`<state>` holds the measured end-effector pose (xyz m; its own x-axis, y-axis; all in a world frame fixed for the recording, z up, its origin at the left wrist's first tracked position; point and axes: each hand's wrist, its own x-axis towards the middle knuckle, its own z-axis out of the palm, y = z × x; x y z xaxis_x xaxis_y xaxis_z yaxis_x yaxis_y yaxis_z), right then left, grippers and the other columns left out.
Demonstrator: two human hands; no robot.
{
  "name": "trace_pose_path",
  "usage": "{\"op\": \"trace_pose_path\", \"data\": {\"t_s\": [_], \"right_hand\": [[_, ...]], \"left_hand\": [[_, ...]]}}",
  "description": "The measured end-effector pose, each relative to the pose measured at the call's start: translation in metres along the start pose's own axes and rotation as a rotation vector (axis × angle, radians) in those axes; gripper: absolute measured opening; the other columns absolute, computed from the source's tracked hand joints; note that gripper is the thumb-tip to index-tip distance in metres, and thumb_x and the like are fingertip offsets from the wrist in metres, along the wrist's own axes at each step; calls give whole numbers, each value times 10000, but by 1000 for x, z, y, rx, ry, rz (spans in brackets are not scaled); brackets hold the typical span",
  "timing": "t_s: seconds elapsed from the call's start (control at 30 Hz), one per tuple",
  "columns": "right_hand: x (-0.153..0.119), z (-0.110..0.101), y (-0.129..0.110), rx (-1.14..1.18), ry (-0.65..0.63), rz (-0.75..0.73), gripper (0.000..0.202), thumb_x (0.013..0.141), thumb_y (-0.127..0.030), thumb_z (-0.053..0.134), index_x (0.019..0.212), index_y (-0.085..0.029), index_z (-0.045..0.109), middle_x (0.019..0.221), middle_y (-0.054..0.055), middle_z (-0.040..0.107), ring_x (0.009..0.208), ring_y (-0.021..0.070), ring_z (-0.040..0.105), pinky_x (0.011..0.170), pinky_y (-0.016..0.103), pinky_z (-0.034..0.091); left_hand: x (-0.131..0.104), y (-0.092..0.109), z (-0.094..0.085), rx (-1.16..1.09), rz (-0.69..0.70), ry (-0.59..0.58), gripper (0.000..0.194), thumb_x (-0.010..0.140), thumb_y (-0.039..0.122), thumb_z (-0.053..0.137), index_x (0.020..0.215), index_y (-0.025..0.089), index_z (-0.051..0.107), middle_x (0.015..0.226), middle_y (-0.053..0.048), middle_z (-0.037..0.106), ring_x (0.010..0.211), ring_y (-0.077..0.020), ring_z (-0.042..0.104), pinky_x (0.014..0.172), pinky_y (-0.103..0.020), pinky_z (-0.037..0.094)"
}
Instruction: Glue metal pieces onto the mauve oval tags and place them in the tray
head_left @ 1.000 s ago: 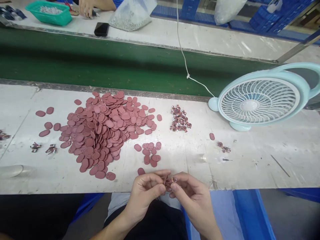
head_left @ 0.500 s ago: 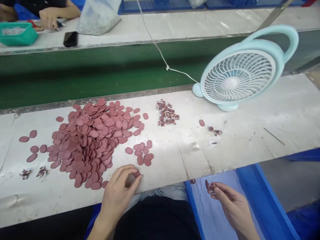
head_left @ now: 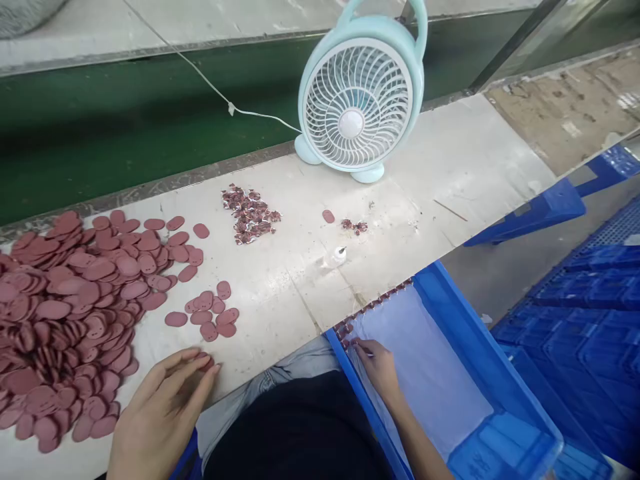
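Resting at the table's front edge, my left hand [head_left: 163, 407] is closed with an oval reddish-brown disc [head_left: 205, 360] between thumb and fingers. Beside it lie a small group of similar discs [head_left: 203, 317] and, to the left, a large heap of discs [head_left: 95, 287]. My right hand [head_left: 379, 370] reaches into the blue tray [head_left: 520, 393], fingertips pinched at a small brown piece in its near-left corner. A row of small brown pieces [head_left: 383, 298] lines the tray's far edge, on a pale sheet [head_left: 435, 360].
A light-blue fan [head_left: 357, 107] stands at the table's back, its white cord [head_left: 200, 77] running left. Small brown pieces [head_left: 250, 215] form a cluster mid-table. Nearby are a small bottle [head_left: 335, 258], one loose disc [head_left: 328, 216] and a thin rod [head_left: 450, 211]. Blue crates [head_left: 580, 333] stand at right.
The view has swung right. My right hand has moved its disc and brown piece down into the tray's corner. My left hand stays at the table edge with its disc.
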<state>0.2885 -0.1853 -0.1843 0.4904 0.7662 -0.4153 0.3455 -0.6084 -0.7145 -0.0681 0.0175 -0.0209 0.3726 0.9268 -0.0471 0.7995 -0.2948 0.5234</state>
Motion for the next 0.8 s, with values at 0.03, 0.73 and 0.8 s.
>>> {"op": "trace_pose_path", "data": {"t_s": [0.03,0.73,0.8], "right_hand": [[2,4,4,-30,-1,-14,234,969,-370,606,1044,-164,686,1063,55,714,966,197,686,908,435,552],[15,10,11,-277,-34,-109,259,984,-371,580,1134,-171,648,1060,55,691,899,181,680,835,395,575],[11,5,9,-293,-34,-91,262,987,-374,572,1137,-171,643,1062,56,686,891,179,676,819,385,575]], "left_hand": [[0,-1,0,33,1,-5,308,880,534,572,1022,305,722,1108,-47,722,1080,-293,657,930,-417,510],[6,13,3,46,-111,55,313,858,550,601,971,274,697,1147,-41,656,976,-256,661,855,-379,504],[6,12,3,45,-106,47,312,856,548,605,979,277,696,1154,-42,654,1005,-262,658,868,-384,503]]}}
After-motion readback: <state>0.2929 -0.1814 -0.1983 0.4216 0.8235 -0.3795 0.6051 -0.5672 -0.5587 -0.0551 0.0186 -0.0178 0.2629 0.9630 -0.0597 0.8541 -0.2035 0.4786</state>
